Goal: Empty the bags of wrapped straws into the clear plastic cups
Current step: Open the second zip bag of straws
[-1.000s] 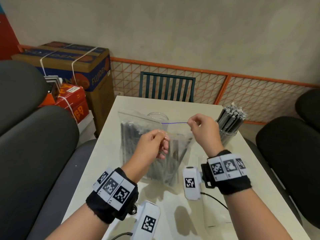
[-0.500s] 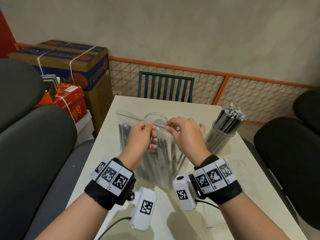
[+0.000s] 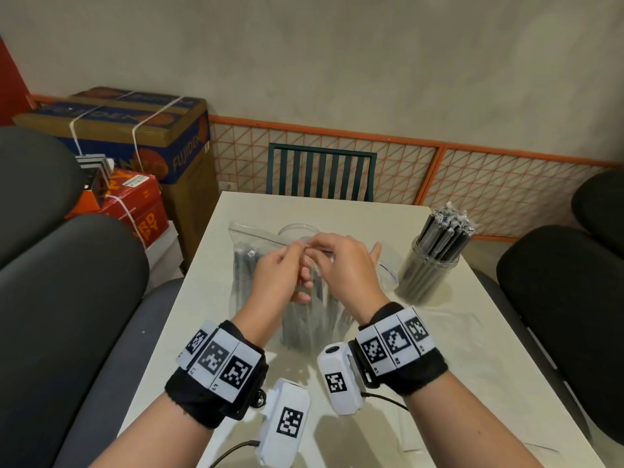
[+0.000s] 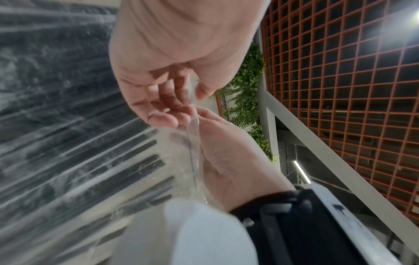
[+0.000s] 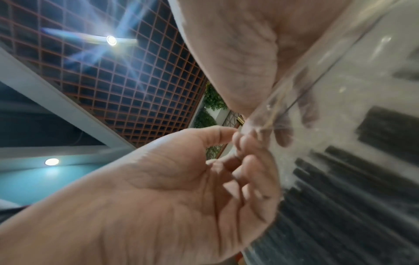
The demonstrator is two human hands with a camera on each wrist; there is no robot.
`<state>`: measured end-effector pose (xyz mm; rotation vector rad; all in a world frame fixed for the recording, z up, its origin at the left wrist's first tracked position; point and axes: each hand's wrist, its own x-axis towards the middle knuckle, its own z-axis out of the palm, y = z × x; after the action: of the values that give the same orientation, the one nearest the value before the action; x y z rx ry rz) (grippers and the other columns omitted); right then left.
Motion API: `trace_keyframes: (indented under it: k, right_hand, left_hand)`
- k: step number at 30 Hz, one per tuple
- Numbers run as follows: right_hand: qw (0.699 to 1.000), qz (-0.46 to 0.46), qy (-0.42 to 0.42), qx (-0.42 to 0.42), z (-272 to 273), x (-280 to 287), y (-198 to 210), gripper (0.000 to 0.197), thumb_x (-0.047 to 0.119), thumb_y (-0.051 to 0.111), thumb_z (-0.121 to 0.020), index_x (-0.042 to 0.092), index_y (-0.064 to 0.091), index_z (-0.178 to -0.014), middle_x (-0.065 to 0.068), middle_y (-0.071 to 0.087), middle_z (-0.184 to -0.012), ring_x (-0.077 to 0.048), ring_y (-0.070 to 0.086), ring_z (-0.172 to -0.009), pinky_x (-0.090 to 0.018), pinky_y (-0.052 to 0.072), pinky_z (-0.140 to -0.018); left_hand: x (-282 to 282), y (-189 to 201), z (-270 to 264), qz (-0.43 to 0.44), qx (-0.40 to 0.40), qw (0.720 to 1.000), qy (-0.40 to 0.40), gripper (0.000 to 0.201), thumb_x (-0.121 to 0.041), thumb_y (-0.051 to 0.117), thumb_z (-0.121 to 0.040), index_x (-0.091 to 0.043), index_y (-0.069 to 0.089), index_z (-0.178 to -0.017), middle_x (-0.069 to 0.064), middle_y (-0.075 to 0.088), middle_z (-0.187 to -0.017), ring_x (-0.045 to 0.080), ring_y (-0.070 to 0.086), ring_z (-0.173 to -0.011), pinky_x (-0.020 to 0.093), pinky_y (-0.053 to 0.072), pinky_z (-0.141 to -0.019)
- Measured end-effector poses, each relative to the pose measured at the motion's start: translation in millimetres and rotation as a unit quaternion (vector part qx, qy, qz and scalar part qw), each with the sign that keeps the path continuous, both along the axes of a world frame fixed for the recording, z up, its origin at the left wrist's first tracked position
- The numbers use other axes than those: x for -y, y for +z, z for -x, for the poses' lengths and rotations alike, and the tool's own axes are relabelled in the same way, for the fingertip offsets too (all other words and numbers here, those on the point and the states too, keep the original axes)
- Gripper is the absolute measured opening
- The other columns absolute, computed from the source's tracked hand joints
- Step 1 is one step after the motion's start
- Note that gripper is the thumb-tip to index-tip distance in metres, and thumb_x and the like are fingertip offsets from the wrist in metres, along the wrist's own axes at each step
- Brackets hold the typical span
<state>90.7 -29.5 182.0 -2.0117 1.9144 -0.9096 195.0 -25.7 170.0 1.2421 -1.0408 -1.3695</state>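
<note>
Hands meet at the middle of a pale table (image 3: 472, 332), where I hold up a clear zip bag (image 3: 243, 265) full of dark wrapped straws (image 3: 304, 319). My left hand (image 3: 280, 275) pinches the bag's top edge between thumb and curled fingers; my right hand (image 3: 344, 265) pinches the same strip just beside it, fingertips nearly touching. Behind the bag stands a clear cup (image 3: 297, 228), its contents hidden from me. To my right, near the table edge, a second clear cup (image 3: 429, 271) stands upright, packed with wrapped straws.
</note>
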Motion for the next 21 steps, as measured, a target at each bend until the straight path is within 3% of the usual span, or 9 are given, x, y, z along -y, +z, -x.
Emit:
trace_keyframes:
  k: [4, 8, 11, 13, 15, 21]
  right_hand:
    - [1.000, -0.003, 0.010, 0.006, 1.4, 3.4, -3.5, 0.017, 0.035, 0.053, -0.093, 0.031, 0.069, -0.095, 0.010, 0.071, -0.099, -0.017, 0.058, -0.102, -0.062, 0.013, -0.110]
    - [0.999, -0.017, -0.029, 0.034, 5.0, 13.0, -3.7, 0.017, 0.034, 0.052, -0.094, 0.030, 0.068, -0.092, 0.011, 0.066, -0.088, -0.015, 0.055, -0.091, -0.055, 0.025, -0.105]
    - [0.996, -0.034, -0.066, 0.039, 10.8, 19.5, 0.0, 0.019, 0.030, 0.049, -0.096, 0.028, 0.067, -0.097, 0.006, 0.068, -0.099, -0.020, 0.057, -0.102, -0.056, 0.021, -0.106]
    - [0.998, -0.034, -0.038, 0.027, 7.8, 19.1, 0.6, 0.018, 0.031, 0.049, -0.095, 0.029, 0.067, -0.101, 0.005, 0.065, -0.107, -0.021, 0.052, -0.111, -0.063, 0.009, -0.107]
    - [0.999, -0.024, 0.018, 0.031, -2.2, 14.5, 0.5, 0.016, 0.033, 0.051, -0.094, 0.031, 0.066, -0.099, 0.011, 0.061, -0.103, -0.017, 0.049, -0.114, -0.066, 0.003, -0.109]
    - [0.997, 0.011, 0.070, 0.027, -20.1, 13.4, -7.3, 0.015, 0.029, 0.052, -0.094, 0.030, 0.066, -0.091, 0.012, 0.066, -0.100, -0.013, 0.056, -0.100, -0.062, 0.014, -0.109]
  left_hand:
    - [9.3, 0.5, -11.8, 0.018, 0.022, 0.999, 0.043, 0.027, -0.027, 0.041, -0.099, -0.013, 0.053, -0.079, 0.002, 0.052, -0.059, 0.010, 0.050, -0.047, 0.021, 0.046, -0.043]
    - [6.6, -2.7, -17.6, 0.030, 0.030, 0.998, 0.048, 0.029, -0.018, 0.041, -0.097, -0.012, 0.051, -0.071, 0.002, 0.050, -0.055, 0.012, 0.047, -0.046, 0.022, 0.044, -0.044]
    - [0.6, -9.0, -21.5, 0.026, 0.027, 0.998, 0.049, 0.030, -0.016, 0.041, -0.097, -0.012, 0.052, -0.069, 0.002, 0.049, -0.054, 0.011, 0.046, -0.043, 0.022, 0.043, -0.043]
    - [-2.6, -12.1, -21.6, 0.029, 0.032, 0.998, 0.037, 0.029, -0.016, 0.041, -0.097, -0.011, 0.053, -0.071, 0.003, 0.050, -0.056, 0.012, 0.047, -0.046, 0.023, 0.043, -0.045]
    - [-3.3, -12.8, -19.0, 0.031, 0.045, 0.998, 0.020, 0.029, -0.019, 0.043, -0.097, -0.011, 0.056, -0.073, 0.003, 0.051, -0.058, 0.013, 0.049, -0.050, 0.024, 0.044, -0.047]
    - [14.5, -4.3, -34.0, 0.053, 0.110, 0.990, 0.074, 0.029, -0.028, 0.046, -0.096, -0.012, 0.053, -0.073, 0.003, 0.050, -0.057, 0.014, 0.046, -0.047, 0.023, 0.043, -0.043]
